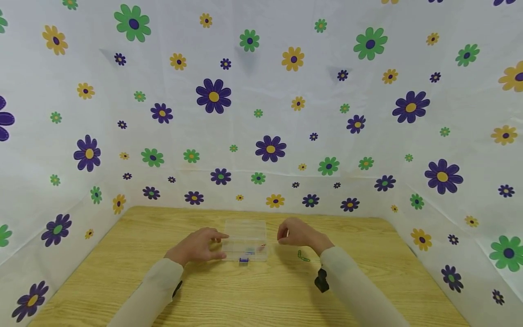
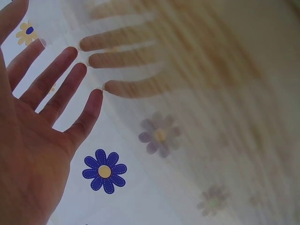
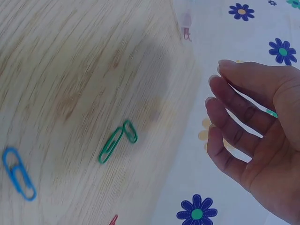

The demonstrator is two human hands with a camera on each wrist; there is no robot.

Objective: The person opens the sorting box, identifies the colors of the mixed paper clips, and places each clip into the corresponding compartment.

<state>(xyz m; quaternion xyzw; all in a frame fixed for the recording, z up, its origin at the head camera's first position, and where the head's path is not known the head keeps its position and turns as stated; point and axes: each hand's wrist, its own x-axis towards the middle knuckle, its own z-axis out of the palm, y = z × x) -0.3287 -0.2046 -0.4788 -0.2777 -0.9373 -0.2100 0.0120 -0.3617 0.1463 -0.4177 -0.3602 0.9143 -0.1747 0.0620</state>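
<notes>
A clear plastic box [image 1: 245,247] with a blue latch [image 1: 244,260] stands on the table, its lid [image 1: 245,229] raised at the back. Small blue [image 1: 250,251] and red [image 1: 263,245] pieces show inside. At the box's left side is my left hand [image 1: 200,245]; its fairly straight fingers touch the clear plastic in the left wrist view. Right of the box, my right hand [image 1: 300,234] hovers over the table, fingers loosely bent and thumb near the index fingertip, nothing visible between them. Below it lie two green paper clips [image 3: 111,145], end to end.
A blue paper clip [image 3: 18,173] and the tip of a red one [image 3: 114,219] lie near the green pair. The wooden table [image 1: 245,299] is bounded by white flower-patterned sheets [image 1: 261,122] at the back and sides.
</notes>
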